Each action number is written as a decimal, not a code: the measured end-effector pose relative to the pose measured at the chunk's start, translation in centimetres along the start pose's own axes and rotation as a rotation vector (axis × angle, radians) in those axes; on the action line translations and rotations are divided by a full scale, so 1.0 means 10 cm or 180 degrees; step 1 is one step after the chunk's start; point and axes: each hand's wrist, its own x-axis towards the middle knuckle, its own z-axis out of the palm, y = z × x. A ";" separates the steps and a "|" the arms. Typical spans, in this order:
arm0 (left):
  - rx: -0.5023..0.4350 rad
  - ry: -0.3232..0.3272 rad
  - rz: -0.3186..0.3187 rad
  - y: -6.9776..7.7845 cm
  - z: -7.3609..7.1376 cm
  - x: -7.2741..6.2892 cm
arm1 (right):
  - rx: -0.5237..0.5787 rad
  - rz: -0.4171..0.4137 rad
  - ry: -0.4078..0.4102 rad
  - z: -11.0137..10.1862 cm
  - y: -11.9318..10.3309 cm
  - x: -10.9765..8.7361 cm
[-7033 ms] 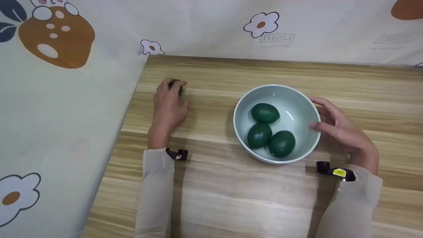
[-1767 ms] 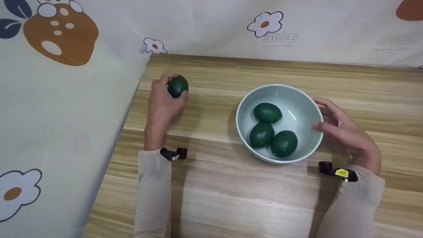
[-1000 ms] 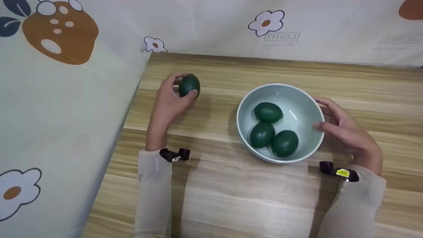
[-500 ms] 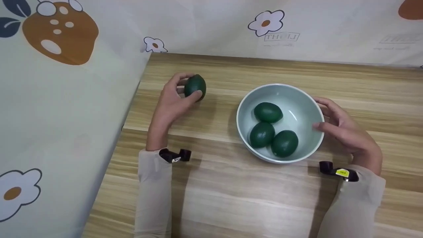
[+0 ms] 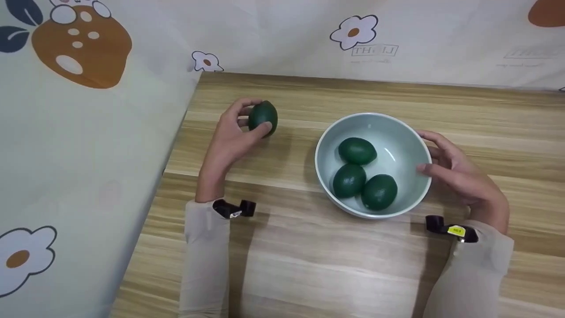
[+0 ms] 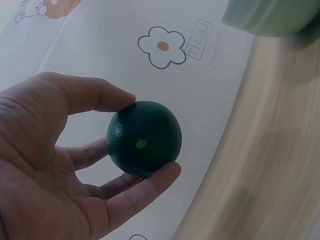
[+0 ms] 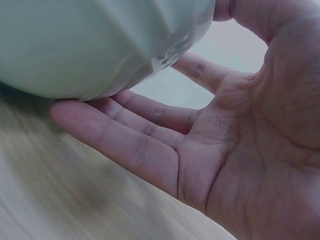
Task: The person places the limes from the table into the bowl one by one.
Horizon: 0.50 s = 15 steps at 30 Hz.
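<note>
My left hand (image 5: 231, 137) pinches a dark green lime (image 5: 263, 118) between thumb and fingers, raised over the table's far left part. In the left wrist view the lime (image 6: 145, 139) shows its dimpled peel and a pale stem spot. To its right stands a pale green bowl (image 5: 399, 141), upright on the table. Inside lie three more limes: one at the back (image 5: 357, 151), one at front left (image 5: 349, 181) and one at front right (image 5: 379, 192). My right hand (image 5: 463, 172) grips the bowl's right side, thumb over the rim and fingers against the outer wall (image 7: 100, 50).
The wood-grain table (image 5: 287, 260) meets a printed cloth (image 5: 273, 39) at the back and along the left edge. Each wrist carries a small black camera, on the left (image 5: 234, 208) and the right (image 5: 450, 229).
Seven seconds ago my left hand covered a dark thing on the table; since then it has lifted the lime and carried it right, slowing lately. Right hand and bowl keep their place.
</note>
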 end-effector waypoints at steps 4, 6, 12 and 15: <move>0.0039 -0.0012 -0.0005 0.01 0.01 0.00 | -0.0016 0.0017 -0.0002 0.00 0.00 0.00; 0.0046 -0.0011 -0.0004 0.01 0.01 0.00 | -0.0025 0.0030 0.0005 0.00 0.00 0.00; 0.0034 -0.0038 -0.0034 0.02 0.02 0.00 | -0.0019 0.0040 0.0016 -0.01 0.00 0.00; 0.0031 -0.0049 -0.0026 0.02 0.02 0.00 | -0.0030 0.0026 0.0031 -0.01 0.00 0.00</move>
